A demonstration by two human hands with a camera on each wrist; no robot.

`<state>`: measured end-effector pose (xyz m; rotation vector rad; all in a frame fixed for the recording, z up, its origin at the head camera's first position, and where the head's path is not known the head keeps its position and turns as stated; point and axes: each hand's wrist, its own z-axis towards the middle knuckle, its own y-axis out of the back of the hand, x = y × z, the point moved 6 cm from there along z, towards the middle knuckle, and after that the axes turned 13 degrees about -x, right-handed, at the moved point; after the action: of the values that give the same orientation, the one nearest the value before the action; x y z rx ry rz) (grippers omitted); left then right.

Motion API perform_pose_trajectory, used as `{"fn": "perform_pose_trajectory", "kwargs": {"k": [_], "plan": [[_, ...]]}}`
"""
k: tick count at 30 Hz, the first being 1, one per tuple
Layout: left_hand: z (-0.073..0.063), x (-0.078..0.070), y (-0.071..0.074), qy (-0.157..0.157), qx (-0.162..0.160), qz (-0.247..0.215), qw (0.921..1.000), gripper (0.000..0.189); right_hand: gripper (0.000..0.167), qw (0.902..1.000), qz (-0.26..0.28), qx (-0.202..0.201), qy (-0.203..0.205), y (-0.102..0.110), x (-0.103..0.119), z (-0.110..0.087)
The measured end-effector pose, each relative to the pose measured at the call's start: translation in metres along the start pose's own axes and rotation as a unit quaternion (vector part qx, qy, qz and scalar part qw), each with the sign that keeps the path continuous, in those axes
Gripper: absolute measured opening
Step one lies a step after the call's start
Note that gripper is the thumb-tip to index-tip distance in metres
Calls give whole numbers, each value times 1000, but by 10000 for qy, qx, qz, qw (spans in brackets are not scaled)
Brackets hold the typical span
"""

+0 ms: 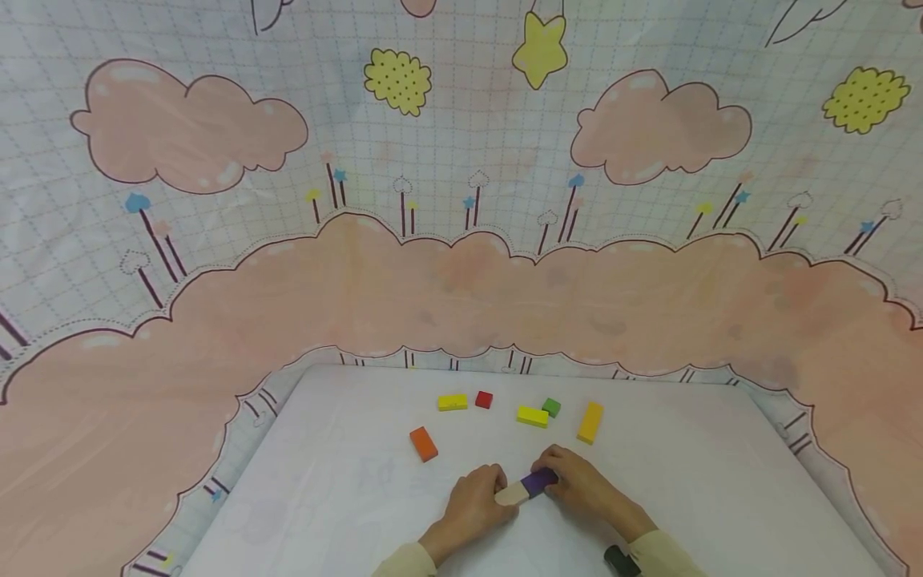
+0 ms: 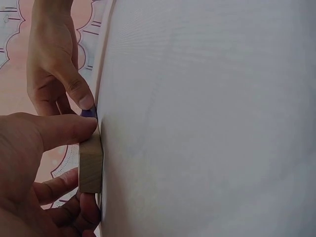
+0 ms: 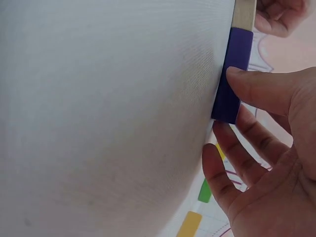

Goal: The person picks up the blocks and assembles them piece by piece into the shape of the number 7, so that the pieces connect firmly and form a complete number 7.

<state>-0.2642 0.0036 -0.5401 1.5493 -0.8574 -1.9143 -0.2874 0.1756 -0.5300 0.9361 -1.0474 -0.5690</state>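
Near the front middle of the white table, a plain wooden block (image 1: 512,494) and a purple block (image 1: 539,482) lie end to end in one line. My left hand (image 1: 476,501) holds the wooden block, its thumb along one side and fingers at the other, as the left wrist view shows. The purple block is pinched by my right hand (image 1: 582,486); in the right wrist view the thumb presses on its near face and the fingers curl by its far end. The two blocks' ends meet between the hands.
Behind the hands lie an orange block (image 1: 424,444), two yellow blocks (image 1: 453,402) (image 1: 532,416), a small red block (image 1: 484,399), a small green block (image 1: 551,407) and a yellow-orange block (image 1: 590,422). A dark object (image 1: 622,561) shows beside the right sleeve. A patterned cloth (image 1: 461,296) surrounds the table.
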Motion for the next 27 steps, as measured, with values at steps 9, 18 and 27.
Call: {"fn": "perform_pose_trajectory", "kwargs": {"k": [9, 18, 27], "plan": [[-2, 1, 7, 125, 186, -100, 9997, 37, 40, 9996, 139, -157, -184, 2, -4, -2], [3, 11, 16, 232, 321, -174, 9991, 34, 52, 9900, 309, -606, -1239, 14, -10, -13], [6, 21, 21, 169, 483, -344, 9981, 34, 50, 9826, 383, -707, -1675, 14, -10, -10]]}}
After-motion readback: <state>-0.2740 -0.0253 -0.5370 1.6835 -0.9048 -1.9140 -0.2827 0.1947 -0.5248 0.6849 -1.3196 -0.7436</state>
